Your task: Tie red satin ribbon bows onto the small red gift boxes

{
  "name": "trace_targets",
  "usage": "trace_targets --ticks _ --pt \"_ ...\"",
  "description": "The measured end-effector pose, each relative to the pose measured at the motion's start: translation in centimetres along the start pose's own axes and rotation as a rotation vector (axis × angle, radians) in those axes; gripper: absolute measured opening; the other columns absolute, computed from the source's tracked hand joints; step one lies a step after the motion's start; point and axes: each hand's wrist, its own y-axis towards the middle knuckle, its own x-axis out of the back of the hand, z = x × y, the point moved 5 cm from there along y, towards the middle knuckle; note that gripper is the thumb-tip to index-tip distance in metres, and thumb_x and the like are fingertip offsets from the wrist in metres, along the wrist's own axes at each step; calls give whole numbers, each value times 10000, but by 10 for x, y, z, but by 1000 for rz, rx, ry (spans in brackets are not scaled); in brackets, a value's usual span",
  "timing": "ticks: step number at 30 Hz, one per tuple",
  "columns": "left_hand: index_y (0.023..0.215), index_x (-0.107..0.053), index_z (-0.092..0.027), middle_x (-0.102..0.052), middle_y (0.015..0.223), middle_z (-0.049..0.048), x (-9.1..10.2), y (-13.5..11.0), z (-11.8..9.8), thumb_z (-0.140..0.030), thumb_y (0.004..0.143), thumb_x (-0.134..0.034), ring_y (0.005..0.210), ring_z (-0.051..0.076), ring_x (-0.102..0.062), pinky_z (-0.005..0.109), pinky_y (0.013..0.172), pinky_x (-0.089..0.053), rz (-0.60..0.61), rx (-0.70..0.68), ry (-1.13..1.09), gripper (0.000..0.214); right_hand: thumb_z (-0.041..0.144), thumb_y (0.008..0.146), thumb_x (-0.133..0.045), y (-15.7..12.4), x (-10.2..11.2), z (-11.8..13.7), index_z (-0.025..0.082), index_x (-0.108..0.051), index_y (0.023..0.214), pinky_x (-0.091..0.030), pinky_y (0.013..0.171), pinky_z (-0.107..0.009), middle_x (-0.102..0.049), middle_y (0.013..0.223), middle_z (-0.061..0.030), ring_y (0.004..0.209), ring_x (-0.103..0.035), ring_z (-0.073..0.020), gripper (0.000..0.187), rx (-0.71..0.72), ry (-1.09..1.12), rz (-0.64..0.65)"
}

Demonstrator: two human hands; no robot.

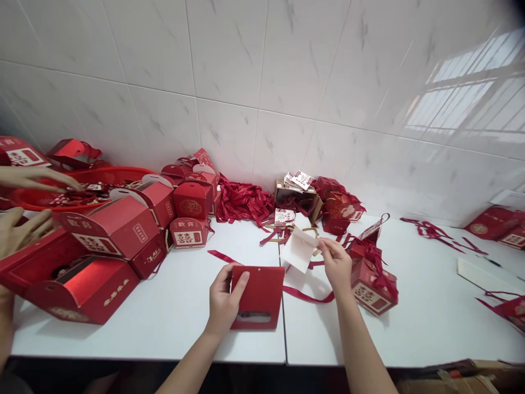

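Observation:
My left hand (226,300) grips the left edge of a flat red gift box (261,295), thumb on its front. That box has a small hole near the top and an oblong window low down. With finger and thumb my right hand (337,264) pinches a folded card (300,250), its white side showing, just above the table. A dark red ribbon (311,297) lies on the table between my hands, partly behind the red box. Right of my right wrist stands a closed red gift box (374,287) with a ribbon bow.
Red gift boxes (118,224) are stacked at the left. Beyond them, another person's hands (36,178) reach at a red basin (123,174) of small items. A ribbon heap (244,200) and a small carton (283,194) with cards lie by the tiled wall (229,126).

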Motion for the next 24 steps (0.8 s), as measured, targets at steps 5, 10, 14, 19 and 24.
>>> trace_targets --ticks 5,10,14,19,24 --pt "885 -553 -202 -639 826 21 -1 7 5 -391 774 -634 739 181 -623 289 672 -524 25 -29 14 233 231 868 -549 -52 -6 68 288 -719 983 -481 910 -403 -638 1150 -71 1080 -586 -223 213 242 320 278" --pt "946 -575 -201 -574 1146 86 3 14 2 -334 730 -663 1058 250 -573 332 848 -485 37 -213 106 269 223 796 -641 -85 -15 95 308 -745 889 -196 1100 -563 -234 1527 34 1408 -153 -326 164 376 331 586" --pt "930 -581 -208 -435 1391 97 3 15 1 -317 717 -676 1198 277 -486 358 923 -440 57 -222 57 257 275 739 -684 -85 -25 99 233 -733 771 -151 1101 -565 -210 1536 -8 1402 -140 -366 72 389 343 751" --pt "1036 -567 -201 -567 1263 105 -1 11 10 -255 667 -723 1074 274 -567 331 827 -467 145 -93 -57 405 296 786 -642 -74 -41 93 236 -622 999 -455 888 -392 -617 1090 -96 1021 -580 -242 222 194 447 511" --pt "955 -435 -250 -605 1179 44 -4 6 12 -178 718 -677 933 210 -622 289 715 -492 237 -12 -281 347 300 813 -619 -77 -64 84 219 -589 953 -478 763 -315 -597 899 -41 837 -582 -181 164 -2 484 405"
